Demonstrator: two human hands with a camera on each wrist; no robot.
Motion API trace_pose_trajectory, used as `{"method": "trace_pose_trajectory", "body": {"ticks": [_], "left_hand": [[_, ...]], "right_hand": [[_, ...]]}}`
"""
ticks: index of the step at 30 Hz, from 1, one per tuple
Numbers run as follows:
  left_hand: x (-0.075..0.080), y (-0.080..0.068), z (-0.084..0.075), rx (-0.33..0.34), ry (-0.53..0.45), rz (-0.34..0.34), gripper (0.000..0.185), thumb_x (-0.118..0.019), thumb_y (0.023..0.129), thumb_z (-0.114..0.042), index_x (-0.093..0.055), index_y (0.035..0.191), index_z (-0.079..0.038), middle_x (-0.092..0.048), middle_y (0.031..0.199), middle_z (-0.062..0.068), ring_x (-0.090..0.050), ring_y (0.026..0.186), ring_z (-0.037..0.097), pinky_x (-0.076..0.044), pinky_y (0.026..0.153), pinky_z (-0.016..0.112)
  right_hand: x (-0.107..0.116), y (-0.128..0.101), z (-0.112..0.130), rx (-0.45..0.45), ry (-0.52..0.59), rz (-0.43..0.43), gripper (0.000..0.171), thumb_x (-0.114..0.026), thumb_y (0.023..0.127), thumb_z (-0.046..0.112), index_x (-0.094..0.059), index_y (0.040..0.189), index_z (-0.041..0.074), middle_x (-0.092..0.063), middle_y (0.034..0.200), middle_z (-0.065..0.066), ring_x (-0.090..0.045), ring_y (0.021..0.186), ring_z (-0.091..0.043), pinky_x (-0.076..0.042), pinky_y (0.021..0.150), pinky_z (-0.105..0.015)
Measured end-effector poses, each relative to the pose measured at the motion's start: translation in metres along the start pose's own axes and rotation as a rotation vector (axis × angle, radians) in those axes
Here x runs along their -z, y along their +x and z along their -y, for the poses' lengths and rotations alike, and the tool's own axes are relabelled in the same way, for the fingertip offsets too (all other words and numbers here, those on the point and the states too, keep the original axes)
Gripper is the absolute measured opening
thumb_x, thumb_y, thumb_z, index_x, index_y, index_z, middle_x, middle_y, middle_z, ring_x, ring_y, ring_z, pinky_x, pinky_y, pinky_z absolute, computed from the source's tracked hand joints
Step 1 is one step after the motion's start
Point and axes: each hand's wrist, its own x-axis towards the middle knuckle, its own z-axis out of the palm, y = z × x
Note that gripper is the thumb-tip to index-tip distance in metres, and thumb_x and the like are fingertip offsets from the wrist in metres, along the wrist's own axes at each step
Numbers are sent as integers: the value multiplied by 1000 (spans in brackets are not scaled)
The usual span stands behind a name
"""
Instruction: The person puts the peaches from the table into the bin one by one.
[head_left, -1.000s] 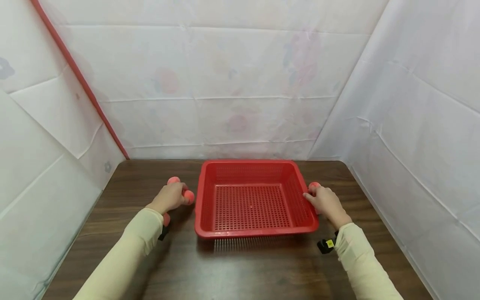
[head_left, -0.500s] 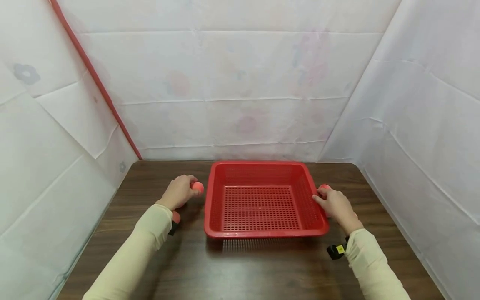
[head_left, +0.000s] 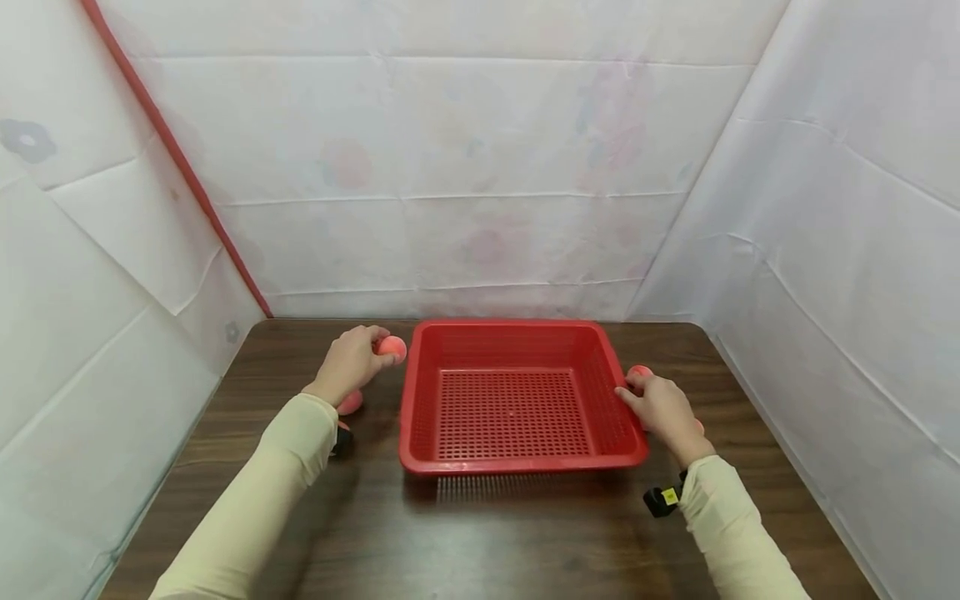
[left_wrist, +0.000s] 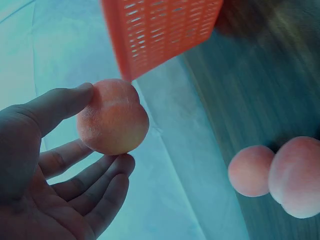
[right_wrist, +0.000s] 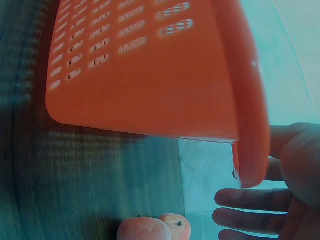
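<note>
My left hand (head_left: 351, 360) pinches a pink-orange peach (left_wrist: 114, 117) between thumb and fingertips, raised above the table left of the red plastic basket (head_left: 525, 463). In the left wrist view the peach's upper edge overlaps the corner of the basket. My right hand (head_left: 666, 410) grips the basket's right rim, thumb over the top and a finger tucked below it; the other fingers stretch out underneath in the right wrist view. The basket has slotted sides and a grid floor, and nothing lies in it.
Two peaches lie near the left wrist, one large (left_wrist: 300, 177) and one smaller (left_wrist: 251, 171). More peaches (right_wrist: 143, 228) rest on the table (head_left: 495, 542) right of the basket, partly hidden by the right hand. White sheeting (head_left: 480, 167) hangs around the table's back and sides.
My left hand has risen from the table with the peach and moved forward toward the back, uncovering peaches beneath it. My right hand stays at the basket rim.
</note>
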Motion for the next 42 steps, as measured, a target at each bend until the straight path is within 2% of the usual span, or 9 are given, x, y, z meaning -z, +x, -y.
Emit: {"method": "trace_pose_trajectory", "body": {"ticks": [8,15,24,33,42], "left_hand": [[5,6,-9,-32,-14,-9,46,-74,85,-31,-65,120,-2,-69,108,17,-64,95,33,-51,84,48],[8,15,-21,-70,-12,-30,39,-75,84,-29,-67,114,-4,-70,101,14,-63,88,31,-50,79,46],[5,24,-37,-106,-52,-34,42,-76,84,-30,-68,113,-1,-71,104,16,-66,94,31,-52,81,46],[3,31,-53,-117,-74,-67,41,-75,84,-29,-68,113,-1,-69,107,17,-64,97,32,-52,80,45],[-1,40,-73,-105,-85,-62,42,-75,85,-30,-68,115,-2,-69,111,16,-63,102,31,-53,82,43]], "right_hand": [[-1,-1,-1,-10,-2,-7,36,-60,97,28,-65,118,0,-61,60,0,-54,50,-9,-41,54,-27],[-2,2,0,11,-30,-7,31,-59,97,28,-67,111,2,-61,59,0,-54,51,-10,-40,53,-27],[-2,0,1,-64,-11,16,28,-60,96,28,-66,108,3,-61,62,-2,-55,52,-11,-42,53,-26],[-2,2,2,-69,-35,-7,27,-61,96,30,-66,106,5,-61,63,-2,-55,54,-13,-41,54,-27],[0,1,2,-83,-29,13,29,-60,96,30,-66,109,5,-61,64,-3,-55,55,-12,-42,54,-27]]}}
